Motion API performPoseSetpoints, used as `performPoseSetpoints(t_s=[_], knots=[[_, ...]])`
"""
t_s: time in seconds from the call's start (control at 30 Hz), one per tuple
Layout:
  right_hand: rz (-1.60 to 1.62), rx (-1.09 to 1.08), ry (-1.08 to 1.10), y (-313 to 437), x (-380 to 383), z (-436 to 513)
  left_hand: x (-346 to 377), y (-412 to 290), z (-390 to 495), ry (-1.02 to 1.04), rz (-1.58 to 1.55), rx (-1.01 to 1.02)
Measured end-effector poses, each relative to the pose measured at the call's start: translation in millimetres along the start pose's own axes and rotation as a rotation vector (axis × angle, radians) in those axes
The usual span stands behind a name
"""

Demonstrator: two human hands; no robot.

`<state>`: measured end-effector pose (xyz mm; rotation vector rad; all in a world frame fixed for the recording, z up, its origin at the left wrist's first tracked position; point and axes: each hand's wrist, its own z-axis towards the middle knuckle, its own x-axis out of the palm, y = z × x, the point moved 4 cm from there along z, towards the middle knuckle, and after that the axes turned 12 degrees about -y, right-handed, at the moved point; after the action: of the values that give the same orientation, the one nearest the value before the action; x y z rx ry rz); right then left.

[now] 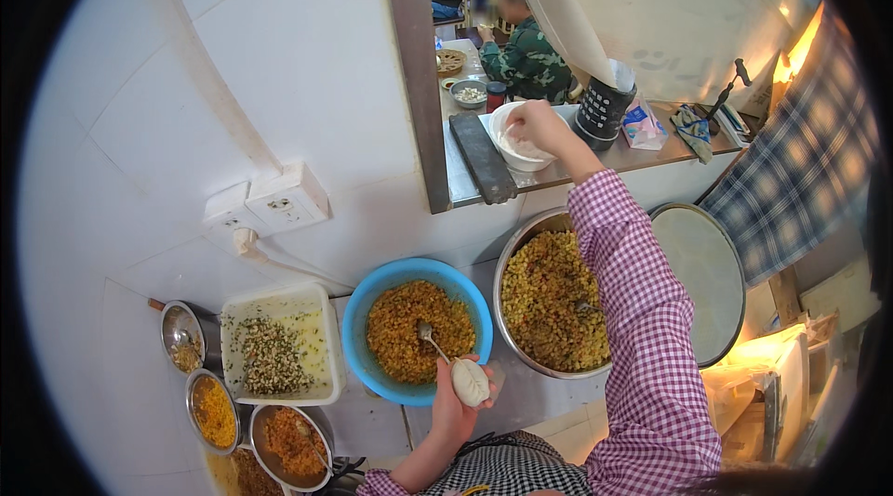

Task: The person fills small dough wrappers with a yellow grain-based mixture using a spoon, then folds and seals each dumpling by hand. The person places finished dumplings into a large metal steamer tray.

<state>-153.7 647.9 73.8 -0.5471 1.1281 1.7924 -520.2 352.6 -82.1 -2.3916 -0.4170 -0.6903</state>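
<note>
My left hand [452, 402] holds a pale dumpling [469, 382] with a pleated seam, just off the near rim of a blue basin [360, 367]. In the basin lies a chopped brown-yellow filling [398, 301], with a metal spoon [427, 334] stuck in it. My right hand [536, 128] reaches across to a white bowl [518, 158] on the ledge. Its fingers dip into white powder [520, 145] there; what they grip is hidden. Beneath my right forearm, a large steel basin [501, 329] holds more chopped filling [548, 308], and my sleeve covers its right side.
A white tub [333, 342] and several small steel pots stand left. Beside the bowl are a dark bar [481, 158] and a black container [605, 112]. A round tray [701, 280] lies right. Through the opening, a person in camouflage [530, 60] sits at a table.
</note>
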Motion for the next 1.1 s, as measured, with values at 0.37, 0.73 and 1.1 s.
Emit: performPoseSetpoints(t_s=[0.37, 0.73, 1.1], knots=[[0.727, 0.763, -0.745, -31, -154, -265, -55, -11, -22, 0.128, 0.016, -0.175], [0.44, 1.319, -0.381, -9, 92, -669, -131, -23, -46, -0.024, 0.059, -0.207], [0.612, 1.089, 0.018, 120, 190, -620, -118, 15, -51, -0.025, 0.031, -0.278]])
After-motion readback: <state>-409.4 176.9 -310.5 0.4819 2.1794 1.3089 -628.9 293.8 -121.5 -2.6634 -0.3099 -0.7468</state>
